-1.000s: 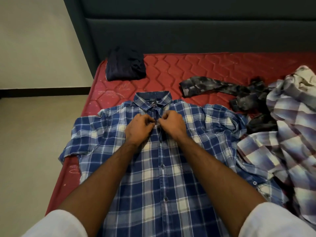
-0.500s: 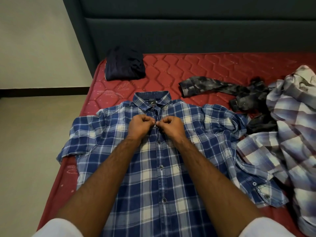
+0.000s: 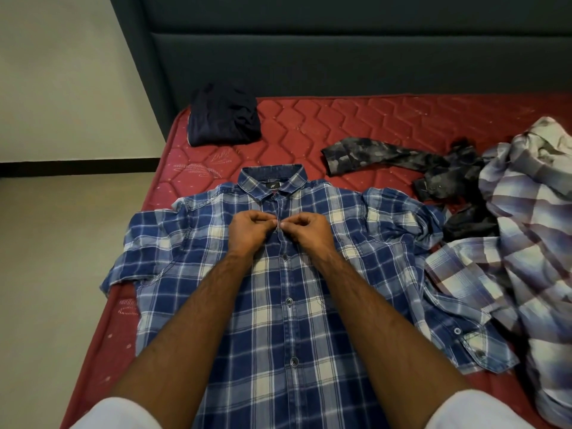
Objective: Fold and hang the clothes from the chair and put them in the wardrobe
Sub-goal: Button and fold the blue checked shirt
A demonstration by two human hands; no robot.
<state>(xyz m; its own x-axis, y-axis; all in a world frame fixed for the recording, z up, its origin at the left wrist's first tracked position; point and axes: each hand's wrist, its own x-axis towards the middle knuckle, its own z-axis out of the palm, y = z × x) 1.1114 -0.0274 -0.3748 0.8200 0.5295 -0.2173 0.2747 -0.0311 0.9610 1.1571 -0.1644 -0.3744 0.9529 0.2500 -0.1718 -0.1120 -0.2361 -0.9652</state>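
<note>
On the red mattress (image 3: 309, 131), I am working both hands at the top of the blue plaid shirt (image 3: 288, 305), which is lying flat, front up, collar toward the headboard (image 3: 340, 57). My left hand (image 3: 250, 232) and right hand (image 3: 306, 232) are meeting at the placket just below the collar, fingers curled and each thumb and forefinger pinching the cloth edge at what I take to be the upper button; the button itself is hidden between the fingertips. Compared with a second ago my hands are sitting in nearly the same spot, slightly nearer the collar, and the view is tipping lower. So I judge the buttoning is moving on slowly, and the fold is not yet begun. Three lower buttons are showing closed. Near the headboard a folded dark garment (image 3: 224, 114) is waiting, and to my right a grey patterned garment (image 3: 402, 159) and a pale plaid shirt (image 3: 526, 227) are lying crumpled, touching each other.
</note>
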